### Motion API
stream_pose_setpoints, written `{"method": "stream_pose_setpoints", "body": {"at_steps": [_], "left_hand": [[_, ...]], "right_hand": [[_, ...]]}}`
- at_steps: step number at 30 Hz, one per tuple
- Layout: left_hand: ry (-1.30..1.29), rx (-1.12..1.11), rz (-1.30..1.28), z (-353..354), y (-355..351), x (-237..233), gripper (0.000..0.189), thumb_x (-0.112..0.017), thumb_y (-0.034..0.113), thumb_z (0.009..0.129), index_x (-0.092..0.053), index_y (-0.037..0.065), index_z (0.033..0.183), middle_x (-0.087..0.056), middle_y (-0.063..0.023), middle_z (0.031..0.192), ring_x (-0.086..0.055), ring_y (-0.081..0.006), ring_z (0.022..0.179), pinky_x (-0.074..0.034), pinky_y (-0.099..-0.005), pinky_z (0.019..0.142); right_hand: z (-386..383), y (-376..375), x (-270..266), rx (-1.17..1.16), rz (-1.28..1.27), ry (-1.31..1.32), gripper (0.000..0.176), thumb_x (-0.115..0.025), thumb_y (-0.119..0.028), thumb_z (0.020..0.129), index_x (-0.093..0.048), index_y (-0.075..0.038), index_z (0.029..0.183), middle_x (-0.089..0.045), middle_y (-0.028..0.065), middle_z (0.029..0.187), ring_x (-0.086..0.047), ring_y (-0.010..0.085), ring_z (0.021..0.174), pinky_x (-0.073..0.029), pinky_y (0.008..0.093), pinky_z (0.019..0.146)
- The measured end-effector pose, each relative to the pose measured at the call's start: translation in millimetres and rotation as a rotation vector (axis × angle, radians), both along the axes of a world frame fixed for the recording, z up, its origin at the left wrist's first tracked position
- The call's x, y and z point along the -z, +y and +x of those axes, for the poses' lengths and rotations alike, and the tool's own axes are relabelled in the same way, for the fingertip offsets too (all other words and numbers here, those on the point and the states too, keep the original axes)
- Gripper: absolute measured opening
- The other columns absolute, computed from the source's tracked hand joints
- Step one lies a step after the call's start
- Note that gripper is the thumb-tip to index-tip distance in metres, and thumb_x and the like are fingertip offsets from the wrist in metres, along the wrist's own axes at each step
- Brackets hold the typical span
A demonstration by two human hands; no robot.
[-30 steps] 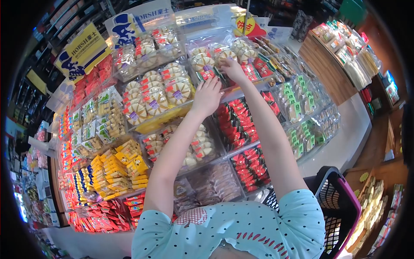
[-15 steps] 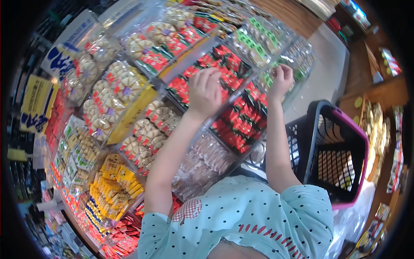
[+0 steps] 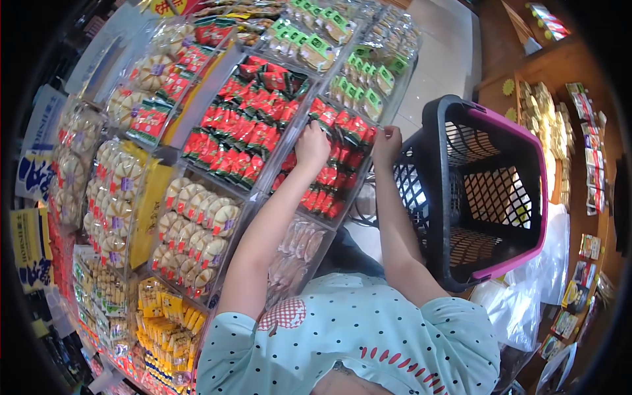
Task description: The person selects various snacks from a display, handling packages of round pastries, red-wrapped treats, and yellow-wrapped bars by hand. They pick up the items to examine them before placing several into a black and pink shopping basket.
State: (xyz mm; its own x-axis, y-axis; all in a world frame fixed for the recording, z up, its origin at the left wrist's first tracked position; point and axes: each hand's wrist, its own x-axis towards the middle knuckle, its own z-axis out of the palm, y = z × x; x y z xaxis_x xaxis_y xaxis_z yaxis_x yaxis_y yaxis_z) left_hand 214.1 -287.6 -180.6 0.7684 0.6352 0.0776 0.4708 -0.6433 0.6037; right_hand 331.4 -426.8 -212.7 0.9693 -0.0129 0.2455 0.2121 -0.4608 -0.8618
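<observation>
1. Two bare hands reach up to a tilted display of clear plastic bins packed with wrapped snacks.
2. Left hand [image 3: 311,146] lies palm down on the small red foil snack packets [image 3: 327,187] in a clear plastic bin [image 3: 361,172]. Its fingertips are pushed in among them, and I cannot tell whether they grip one.
3. Right hand [image 3: 387,142] is at the right edge of that same bin, its fingers curled into a loose fist. Whether anything is inside the fist cannot be seen.
4. The red packets fill the bin under both hands, which sits in the middle of the display, just left of the basket.
5. One black plastic mesh shopping basket with a pink rim [image 3: 541,217] stands just right of the right forearm, its opening facing up.
6. A second bin of red and dark-edged packets [image 3: 240,128] lies just left of the left hand.
7. Green-labelled clear packets [image 3: 315,45] fill the bins above.
8. Round cream biscuits in clear wrap [image 3: 197,227] sit in the bin left of the left forearm, with yellow packets [image 3: 164,316] below them.
9. Pale brown wrapped pieces [image 3: 297,247] lie in the bin below the red packets, partly behind the left arm.
10. Crumpled white plastic bags [image 3: 517,309] lie below the basket.
11. Both arms come out of a pale turquoise dotted shirt [image 3: 375,345] at the bottom.
</observation>
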Motion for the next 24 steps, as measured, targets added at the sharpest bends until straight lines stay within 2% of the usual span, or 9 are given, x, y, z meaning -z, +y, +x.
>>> {"method": "stream_pose_setpoints", "body": {"at_steps": [4, 10, 12, 16, 17, 20, 22, 24], "left_hand": [[-0.004, 0.048, 0.036, 16, -17, -2, 0.024, -0.056, 0.019, 0.083, -0.047, 0.000, 0.096, -0.058, -0.0195, 0.089, -0.061, -0.0366, 0.082, -0.051, -0.0450, 0.067], [-0.098, 0.119, 0.052, 35, -37, 0, 0.025, -0.059, 0.022, 0.082, -0.050, 0.000, 0.089, -0.060, -0.0188, 0.083, -0.060, -0.0367, 0.080, -0.049, -0.0459, 0.066], [-0.004, 0.141, 0.049, 41, -40, -1, 0.027, -0.060, 0.023, 0.081, -0.053, -0.001, 0.091, -0.061, -0.0197, 0.080, -0.061, -0.0367, 0.077, -0.050, -0.0458, 0.064], [0.126, 0.171, 0.015, 43, -43, 0, 0.029, -0.063, 0.026, 0.079, -0.058, -0.002, 0.083, -0.063, -0.0199, 0.077, -0.063, -0.0358, 0.075, -0.051, -0.0441, 0.064], [0.099, 0.147, 0.003, 44, -45, 1, 0.029, -0.064, 0.027, 0.078, -0.059, -0.002, 0.078, -0.063, -0.0193, 0.076, -0.063, -0.0349, 0.075, -0.051, -0.0441, 0.063], [-0.029, 0.121, -0.038, 41, -46, 0, 0.019, -0.063, 0.019, 0.077, -0.058, 0.001, 0.080, -0.061, -0.0188, 0.079, -0.061, -0.0360, 0.077, -0.049, -0.0459, 0.066], [-0.059, 0.133, -0.041, 36, -46, -6, 0.016, -0.062, 0.016, 0.076, -0.056, 0.001, 0.079, -0.060, -0.0184, 0.081, -0.060, -0.0370, 0.077, -0.048, -0.0469, 0.067], [-0.126, 0.119, -0.042, 24, -44, -16, 0.014, -0.059, 0.014, 0.078, -0.053, 0.001, 0.076, -0.059, -0.0168, 0.081, -0.059, -0.0369, 0.077, -0.047, -0.0474, 0.065]], "right_hand": [[-14, -4, 12, -0.015, -0.043, 0.010, 0.017, -0.062, -0.016, 0.076, -0.058, 0.000, 0.081, -0.059, 0.0139, 0.079, -0.058, 0.0295, 0.075, -0.045, 0.0392, 0.069], [-26, 4, 5, 0.030, -0.323, -0.016, 0.028, -0.066, -0.026, 0.073, -0.060, -0.006, 0.092, -0.061, 0.0122, 0.086, -0.056, 0.0319, 0.087, -0.045, 0.0433, 0.074], [-24, 6, -4, -0.046, -0.487, 0.026, 0.031, -0.067, -0.028, 0.072, -0.060, -0.009, 0.096, -0.062, 0.0115, 0.087, -0.055, 0.0322, 0.089, -0.044, 0.0446, 0.074], [-20, 11, -18, -0.078, -0.633, 0.070, 0.034, -0.068, -0.027, 0.071, -0.058, -0.005, 0.095, -0.063, 0.0143, 0.084, -0.056, 0.0334, 0.087, -0.044, 0.0457, 0.073], [-22, 12, -20, -0.058, -0.586, 0.036, 0.032, -0.067, -0.025, 0.071, -0.057, -0.004, 0.093, -0.063, 0.0160, 0.081, -0.057, 0.0352, 0.083, -0.044, 0.0471, 0.073], [-16, 12, -12, -0.060, -0.612, 0.085, 0.032, -0.063, -0.028, 0.074, -0.059, -0.005, 0.096, -0.062, 0.0214, 0.084, -0.059, 0.0384, 0.082, -0.045, 0.0486, 0.075], [-15, 9, -12, -0.052, -0.439, 0.179, 0.029, -0.061, -0.025, 0.075, -0.059, -0.004, 0.094, -0.064, 0.0199, 0.084, -0.062, 0.0346, 0.078, -0.047, 0.0440, 0.073], [-11, 5, -10, -0.071, -0.076, 0.178, 0.024, -0.064, -0.020, 0.072, -0.060, -0.002, 0.087, -0.065, 0.0164, 0.083, -0.064, 0.0300, 0.076, -0.049, 0.0398, 0.069]]}}
